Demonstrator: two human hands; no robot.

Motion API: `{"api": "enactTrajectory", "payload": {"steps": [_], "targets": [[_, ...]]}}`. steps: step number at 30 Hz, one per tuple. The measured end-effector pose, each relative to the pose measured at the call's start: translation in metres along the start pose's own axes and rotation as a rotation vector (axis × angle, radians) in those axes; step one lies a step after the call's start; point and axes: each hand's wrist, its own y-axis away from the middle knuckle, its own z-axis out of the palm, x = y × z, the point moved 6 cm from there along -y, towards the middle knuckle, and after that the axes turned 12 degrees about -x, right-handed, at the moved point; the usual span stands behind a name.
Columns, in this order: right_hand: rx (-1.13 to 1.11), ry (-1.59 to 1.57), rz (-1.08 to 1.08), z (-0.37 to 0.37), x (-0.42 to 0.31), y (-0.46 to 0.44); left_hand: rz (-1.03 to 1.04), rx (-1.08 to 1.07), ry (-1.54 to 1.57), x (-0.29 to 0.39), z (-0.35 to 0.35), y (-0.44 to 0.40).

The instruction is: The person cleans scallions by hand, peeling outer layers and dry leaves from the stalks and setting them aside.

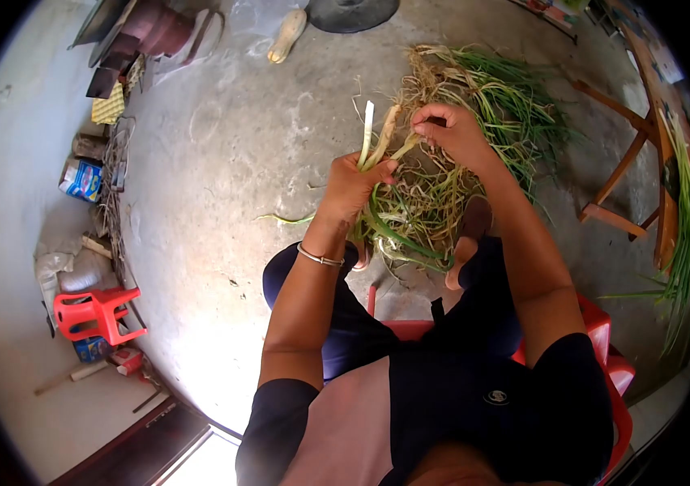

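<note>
In my left hand (351,185), closed around them, are a few scallions. One has a clean white stalk (368,121) pointing up; another has a brownish, dry-looking outer skin (388,130). My right hand (454,134) is just to the right, with thumb and fingers pinched on a yellowish outer leaf (408,146) that stretches between the two hands. Green leaves (401,235) hang below my left fist. Under my hands lies a loose heap of peeled leaves and roots (434,202). Beyond my right hand, a pile of scallions (515,105) lies on the floor.
The floor is bare concrete (215,162). A wooden stand (616,174) is on the right, with more long green leaves (685,235) hanging from it. A small red chair (98,314) stands by the left wall. A tan squash-like object (287,36) lies at the top.
</note>
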Motion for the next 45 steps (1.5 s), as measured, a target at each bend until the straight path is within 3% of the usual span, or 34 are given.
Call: {"api": "enactTrajectory", "payload": {"steps": [3, 6, 14, 20, 23, 25, 28, 29, 30, 32, 34, 35, 37, 45], "targets": [[0.132, 0.064, 0.045, -0.024, 0.019, -0.005, -0.012, -0.016, -0.032, 0.003, -0.006, 0.003], [0.419, 0.218, 0.079, -0.061, 0.024, 0.001, -0.066, -0.047, 0.075, 0.005, -0.014, 0.017], [0.423, 0.321, 0.205, -0.068, 0.046, 0.003, 0.022, 0.031, 0.228, 0.015, -0.039, 0.028], [0.542, 0.345, 0.166, -0.080, 0.051, 0.005, 0.098, 0.060, 0.274, 0.018, -0.057, 0.040], [0.684, 0.347, 0.294, -0.098, 0.065, 0.015, 0.180, 0.139, 0.315, 0.027, -0.071, 0.046], [0.356, 0.107, 0.164, -0.071, 0.072, -0.004, 0.140, 0.176, 0.233, 0.025, -0.071, 0.042], [0.067, 0.269, -0.136, -0.002, 0.060, -0.017, 0.126, 0.142, 0.224, 0.026, -0.064, 0.032], [0.064, 0.266, -0.134, 0.009, 0.057, -0.015, 0.123, 0.142, 0.216, 0.026, -0.060, 0.031], [0.150, 0.688, -0.322, 0.019, 0.035, -0.008, 0.120, 0.156, 0.216, 0.023, -0.058, 0.030], [0.228, 1.114, -0.509, 0.043, 0.000, 0.003, 0.101, 0.166, 0.205, 0.019, -0.049, 0.027], [-0.059, 0.032, 0.003, 0.046, 0.004, -0.008, 0.069, 0.137, 0.160, 0.018, -0.042, 0.025], [-0.062, 0.034, 0.009, 0.050, -0.004, -0.007, 0.067, 0.137, 0.166, 0.014, -0.038, 0.022], [-0.103, -0.293, 0.019, 0.061, -0.011, -0.002, 0.162, 0.153, 0.135, 0.011, -0.028, 0.015], [0.004, -0.174, 0.045, 0.051, -0.001, -0.004, 0.169, 0.179, -0.101, 0.008, -0.021, 0.005]]}}
